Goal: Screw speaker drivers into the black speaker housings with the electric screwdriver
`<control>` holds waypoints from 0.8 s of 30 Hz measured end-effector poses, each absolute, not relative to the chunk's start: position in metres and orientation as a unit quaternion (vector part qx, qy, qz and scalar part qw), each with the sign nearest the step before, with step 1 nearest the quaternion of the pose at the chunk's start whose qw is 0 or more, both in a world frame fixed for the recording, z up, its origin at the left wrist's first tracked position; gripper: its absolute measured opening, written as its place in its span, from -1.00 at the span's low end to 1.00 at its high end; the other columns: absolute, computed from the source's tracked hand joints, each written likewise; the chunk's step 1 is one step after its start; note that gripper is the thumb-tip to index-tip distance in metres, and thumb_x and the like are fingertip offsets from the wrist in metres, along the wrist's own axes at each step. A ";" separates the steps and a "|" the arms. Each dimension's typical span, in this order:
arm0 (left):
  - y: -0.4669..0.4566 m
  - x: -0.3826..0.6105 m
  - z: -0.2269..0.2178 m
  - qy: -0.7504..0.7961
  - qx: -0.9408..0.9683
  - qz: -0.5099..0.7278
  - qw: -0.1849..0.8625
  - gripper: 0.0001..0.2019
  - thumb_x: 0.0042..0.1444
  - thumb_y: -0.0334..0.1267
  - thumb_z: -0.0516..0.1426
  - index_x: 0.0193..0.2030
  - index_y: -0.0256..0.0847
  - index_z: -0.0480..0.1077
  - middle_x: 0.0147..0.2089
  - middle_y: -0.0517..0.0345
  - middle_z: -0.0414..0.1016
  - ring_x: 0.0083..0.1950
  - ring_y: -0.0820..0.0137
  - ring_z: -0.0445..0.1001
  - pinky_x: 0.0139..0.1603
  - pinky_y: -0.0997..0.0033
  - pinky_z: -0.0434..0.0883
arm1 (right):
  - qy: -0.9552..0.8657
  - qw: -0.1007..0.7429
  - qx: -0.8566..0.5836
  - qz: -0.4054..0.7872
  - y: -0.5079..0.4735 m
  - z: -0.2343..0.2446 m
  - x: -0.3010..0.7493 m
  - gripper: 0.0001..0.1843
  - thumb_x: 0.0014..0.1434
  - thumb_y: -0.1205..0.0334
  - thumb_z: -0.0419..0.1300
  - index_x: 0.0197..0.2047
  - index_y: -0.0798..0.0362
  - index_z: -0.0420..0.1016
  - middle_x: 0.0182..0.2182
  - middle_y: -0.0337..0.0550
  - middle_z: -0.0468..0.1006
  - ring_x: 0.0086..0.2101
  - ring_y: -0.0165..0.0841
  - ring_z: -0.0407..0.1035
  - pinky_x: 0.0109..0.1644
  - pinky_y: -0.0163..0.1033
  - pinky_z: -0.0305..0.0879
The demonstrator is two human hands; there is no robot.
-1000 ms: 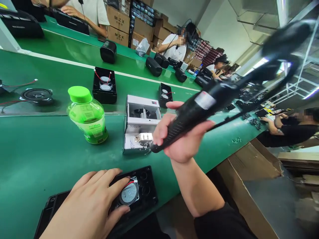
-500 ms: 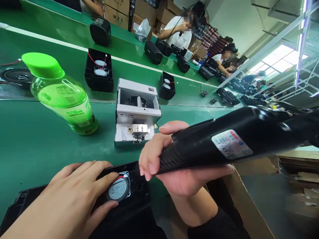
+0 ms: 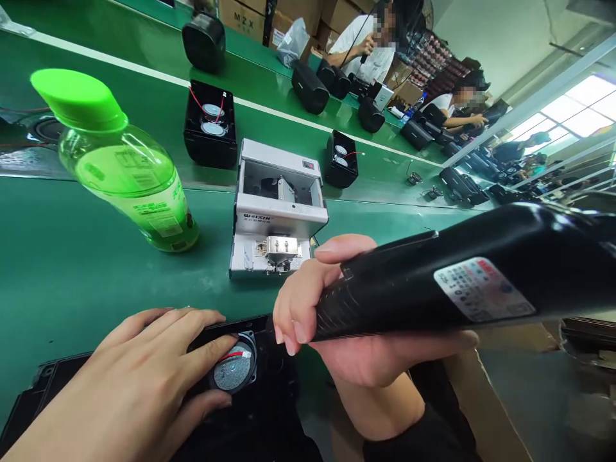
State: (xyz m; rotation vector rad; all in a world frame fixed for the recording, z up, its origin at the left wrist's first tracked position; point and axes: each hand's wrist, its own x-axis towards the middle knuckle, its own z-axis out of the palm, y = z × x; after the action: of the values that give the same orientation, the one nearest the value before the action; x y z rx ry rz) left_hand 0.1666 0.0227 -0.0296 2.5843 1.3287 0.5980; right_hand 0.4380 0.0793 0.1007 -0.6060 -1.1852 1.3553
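Green benchtop (image 3: 38, 269) formed the work surface. Nearest, the left hand (image 3: 158, 366) lay across a black housing (image 3: 267, 369) on it, thumb and forefinger beside a speaker driver (image 3: 232, 375); whether they pinched it could not be told. The right hand (image 3: 353, 359) was wrapped around a black tool (image 3: 414, 289), its tip out of sight. Judged hazards: a slack left hand could let the driver shift; a slipping tip could nick the red lead (image 3: 235, 354) across the driver. Small print on the tool's sticker (image 3: 484, 292) was illegible; beyond, a grey machine (image 3: 283, 222) read "WEIXIN" and a far carton (image 3: 243, 22) "MZX".
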 end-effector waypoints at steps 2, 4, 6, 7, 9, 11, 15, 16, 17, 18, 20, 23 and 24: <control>0.023 0.168 -0.029 0.429 0.880 0.196 0.061 -0.68 0.58 0.06 0.29 0.34 0.36 0.79 0.44 0.26 0.86 0.31 -0.01 0.83 0.48 -0.25 0.61 | -0.507 0.584 -0.260 0.578 0.079 0.100 0.438 -0.14 0.46 -0.90 0.31 0.13 -0.24 0.55 -0.59 -0.50 0.51 -0.67 -0.31 0.36 -0.51 -0.20 0.45; 0.023 0.170 -0.026 0.428 0.879 0.200 0.058 -0.69 0.65 0.07 0.24 0.32 0.35 0.80 0.42 0.26 0.86 0.31 0.02 0.82 0.47 -0.22 0.59 | -0.510 0.585 -0.259 0.574 0.078 0.097 0.437 -0.15 0.48 -0.89 0.30 0.13 -0.23 0.56 -0.59 -0.50 0.51 -0.67 -0.32 0.37 -0.51 -0.20 0.45; 0.022 0.173 -0.022 0.441 0.869 0.210 0.076 -0.67 0.72 0.05 0.17 0.28 0.34 0.81 0.38 0.24 0.86 0.31 0.03 0.82 0.46 -0.20 0.58 | -0.519 0.581 -0.258 0.571 0.077 0.094 0.438 -0.15 0.50 -0.86 0.29 0.15 -0.21 0.57 -0.56 -0.49 0.53 -0.64 -0.32 0.39 -0.47 -0.20 0.48; 0.022 0.175 -0.020 0.449 0.863 0.214 0.088 -0.65 0.74 0.02 0.14 0.26 0.34 0.82 0.36 0.22 0.86 0.31 0.02 0.82 0.45 -0.20 0.56 | -0.523 0.578 -0.257 0.571 0.076 0.092 0.438 -0.16 0.52 -0.85 0.28 0.17 -0.21 0.58 -0.55 -0.49 0.55 -0.62 -0.33 0.41 -0.45 -0.21 0.50; 0.022 0.177 -0.017 0.454 0.858 0.218 0.102 -0.65 0.71 -0.07 0.15 0.27 0.33 0.82 0.35 0.20 0.86 0.30 0.00 0.81 0.44 -0.20 0.53 | -0.529 0.577 -0.247 0.571 0.075 0.089 0.439 -0.19 0.55 -0.81 0.29 0.21 -0.22 0.60 -0.52 -0.49 0.58 -0.58 -0.34 0.44 -0.41 -0.22 0.52; 0.024 0.179 -0.015 0.438 0.867 0.215 0.100 -0.67 0.60 -0.13 0.26 0.32 0.32 0.79 0.36 0.18 0.85 0.28 -0.03 0.80 0.41 -0.22 0.50 | -0.528 0.580 -0.237 0.573 0.075 0.086 0.440 -0.22 0.56 -0.78 0.31 0.23 -0.24 0.63 -0.50 -0.49 0.60 -0.57 -0.36 0.45 -0.39 -0.23 0.53; 0.027 0.179 -0.015 0.415 0.882 0.203 0.094 -0.51 0.32 -0.23 0.44 0.35 0.28 0.73 0.35 0.14 0.84 0.23 -0.07 0.77 0.35 -0.22 0.45 | -0.525 0.579 -0.237 0.577 0.077 0.083 0.438 -0.23 0.54 -0.77 0.35 0.24 -0.24 0.65 -0.49 -0.49 0.63 -0.57 -0.36 0.47 -0.37 -0.24 0.56; 0.028 0.179 -0.015 0.413 0.883 0.202 0.093 -0.48 0.28 -0.25 0.47 0.35 0.27 0.73 0.33 0.13 0.83 0.22 -0.07 0.76 0.34 -0.21 0.45 | -0.525 0.581 -0.237 0.575 0.077 0.082 0.437 -0.22 0.53 -0.78 0.35 0.23 -0.24 0.66 -0.49 -0.48 0.63 -0.57 -0.36 0.47 -0.38 -0.25 0.56; 0.028 0.179 -0.015 0.412 0.884 0.202 0.092 -0.46 0.25 -0.26 0.48 0.34 0.26 0.73 0.33 0.13 0.83 0.22 -0.08 0.76 0.33 -0.21 0.44 | -0.525 0.583 -0.238 0.573 0.078 0.082 0.436 -0.21 0.51 -0.79 0.36 0.23 -0.24 0.67 -0.49 -0.48 0.63 -0.58 -0.35 0.46 -0.39 -0.24 0.55; 0.027 0.180 -0.014 0.412 0.884 0.203 0.090 -0.45 0.22 -0.26 0.50 0.33 0.25 0.73 0.32 0.13 0.83 0.22 -0.09 0.75 0.33 -0.21 0.44 | -0.524 0.585 -0.238 0.572 0.078 0.081 0.435 -0.19 0.49 -0.80 0.37 0.22 -0.23 0.68 -0.50 -0.47 0.63 -0.58 -0.35 0.45 -0.41 -0.24 0.54; 0.026 0.182 -0.014 0.414 0.882 0.204 0.090 -0.44 0.19 -0.26 0.52 0.32 0.25 0.73 0.32 0.13 0.83 0.23 -0.10 0.75 0.32 -0.20 0.45 | -0.522 0.588 -0.235 0.572 0.078 0.079 0.434 -0.16 0.45 -0.82 0.39 0.21 -0.21 0.70 -0.51 -0.44 0.63 -0.59 -0.33 0.45 -0.44 -0.23 0.51; 0.027 0.185 -0.012 0.418 0.878 0.210 0.101 -0.42 0.14 -0.26 0.59 0.29 0.26 0.76 0.29 0.15 0.83 0.21 -0.10 0.77 0.29 -0.20 0.47 | -0.521 0.593 -0.229 0.570 0.075 0.074 0.434 -0.14 0.43 -0.81 0.42 0.23 -0.19 0.76 -0.49 -0.39 0.66 -0.57 -0.31 0.47 -0.42 -0.21 0.53; 0.028 0.186 -0.010 0.420 0.876 0.213 0.109 -0.42 0.10 -0.26 0.63 0.27 0.25 0.77 0.27 0.16 0.83 0.19 -0.08 0.78 0.28 -0.20 0.47 | -0.521 0.594 -0.223 0.571 0.074 0.072 0.434 -0.15 0.44 -0.79 0.43 0.24 -0.19 0.79 -0.46 -0.37 0.69 -0.55 -0.31 0.49 -0.40 -0.20 0.55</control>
State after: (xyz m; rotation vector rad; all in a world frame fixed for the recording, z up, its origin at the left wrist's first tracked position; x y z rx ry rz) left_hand 0.1864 0.0278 -0.0100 2.5743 1.2344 0.6249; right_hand 0.4340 0.0741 0.0716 -0.5193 -1.2117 1.3262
